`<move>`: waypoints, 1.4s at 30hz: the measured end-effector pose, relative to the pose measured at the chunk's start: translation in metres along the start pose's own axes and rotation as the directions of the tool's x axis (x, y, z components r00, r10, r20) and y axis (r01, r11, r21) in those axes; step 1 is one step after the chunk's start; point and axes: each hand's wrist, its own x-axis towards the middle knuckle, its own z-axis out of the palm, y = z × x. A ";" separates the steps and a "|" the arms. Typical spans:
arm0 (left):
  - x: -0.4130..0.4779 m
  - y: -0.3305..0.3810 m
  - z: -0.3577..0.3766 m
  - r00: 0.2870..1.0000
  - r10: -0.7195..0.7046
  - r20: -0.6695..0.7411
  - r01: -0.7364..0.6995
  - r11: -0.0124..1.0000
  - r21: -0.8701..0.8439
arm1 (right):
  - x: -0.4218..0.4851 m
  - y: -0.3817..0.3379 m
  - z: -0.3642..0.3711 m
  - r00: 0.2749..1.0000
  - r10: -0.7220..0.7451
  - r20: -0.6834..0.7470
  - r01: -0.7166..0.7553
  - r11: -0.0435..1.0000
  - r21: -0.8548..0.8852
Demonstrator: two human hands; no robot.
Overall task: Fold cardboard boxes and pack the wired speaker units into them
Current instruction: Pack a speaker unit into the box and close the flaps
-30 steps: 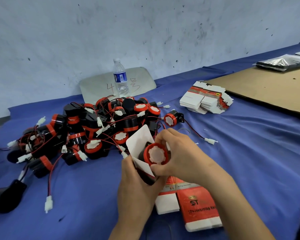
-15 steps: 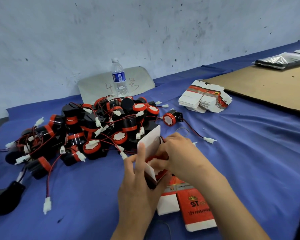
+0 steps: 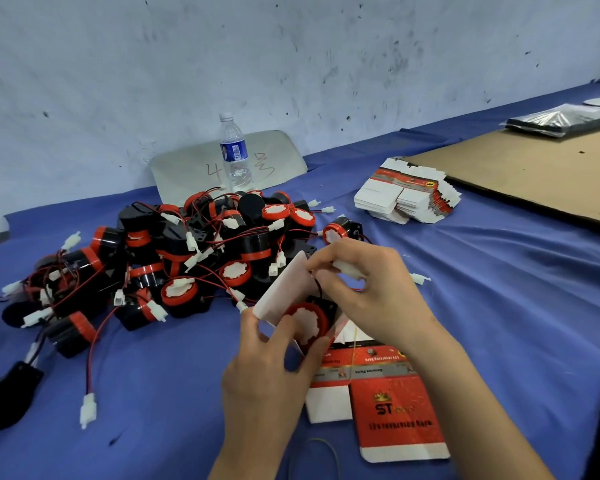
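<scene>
From the head camera: grips with the left hand [image 3: 267,368] one small cardboard box [image 3: 284,292], fingers curled round its side, thumb by the raised white flap; holds it just above the blue cloth [image 3: 499,289], mouth open toward the camera. Inside that mouth, one speaker unit [image 3: 307,322], red ring and white face outward, seated in the box. Pinches with the right hand [image 3: 371,289] one white connector [image 3: 347,271] between thumb and curled fingers, directly above the box opening; one black lead running down from it toward the unit. Under the right wrist, two flat printed box blanks [image 3: 395,410], red and white, overlapping on the cloth; near their lower edge, one thin grey loop [image 3: 329,448]. Beyond the hands, one tangled heap of speaker units [image 3: 174,258], black bodies, red rings, red and black wires; too knotted for an exact count, well over a dozen; one lone unit [image 3: 336,232] lying at the heap's right edge. Behind the heap, one water bottle [image 3: 234,154] upright before one grey panel [image 3: 281,157] leaning on the wall. To the right, one stack of flat blanks [image 3: 406,199], near one brown cardboard sheet [image 3: 534,174]; at the sheet's far end, one pile of silvery packets [image 3: 561,119].
</scene>
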 end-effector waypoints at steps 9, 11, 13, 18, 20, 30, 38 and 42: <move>-0.001 -0.004 0.003 0.999 -0.035 -0.014 0.033 0.989 -0.145 | -0.004 -0.011 0.013 0.979 -0.204 -0.024 0.203 0.978 -0.046; -0.004 -0.004 0.005 0.999 -0.030 -0.016 0.027 0.987 -0.156 | -0.006 -0.015 0.014 0.976 -0.213 0.049 0.216 0.973 -0.081; -0.002 -0.007 0.009 0.999 -0.041 -0.020 0.037 0.988 -0.150 | -0.006 -0.019 0.014 0.966 -0.230 0.120 0.244 0.963 -0.111; 0.007 -0.015 0.028 0.983 -0.158 0.094 0.166 0.983 -0.084 | -0.013 -0.029 0.019 0.931 -0.230 0.283 0.259 0.963 -0.070; 0.006 -0.014 0.023 0.980 -0.182 0.083 0.195 0.958 -0.210 | -0.014 -0.031 0.021 0.935 -0.194 0.298 0.225 0.972 -0.073; -0.003 -0.002 0.008 0.993 -0.001 -0.119 -0.007 0.997 -0.073 | 0.000 0.003 0.007 1.000 -0.027 -0.015 0.024 0.986 -0.163; -0.004 -0.005 0.012 0.996 -0.036 -0.078 0.014 0.965 -0.260 | 0.001 0.013 0.016 0.993 -0.085 0.080 0.103 0.961 -0.257; -0.004 -0.006 0.012 0.995 -0.058 -0.077 0.036 0.962 -0.270 | 0.001 0.011 0.016 0.992 -0.096 0.086 0.114 0.964 -0.240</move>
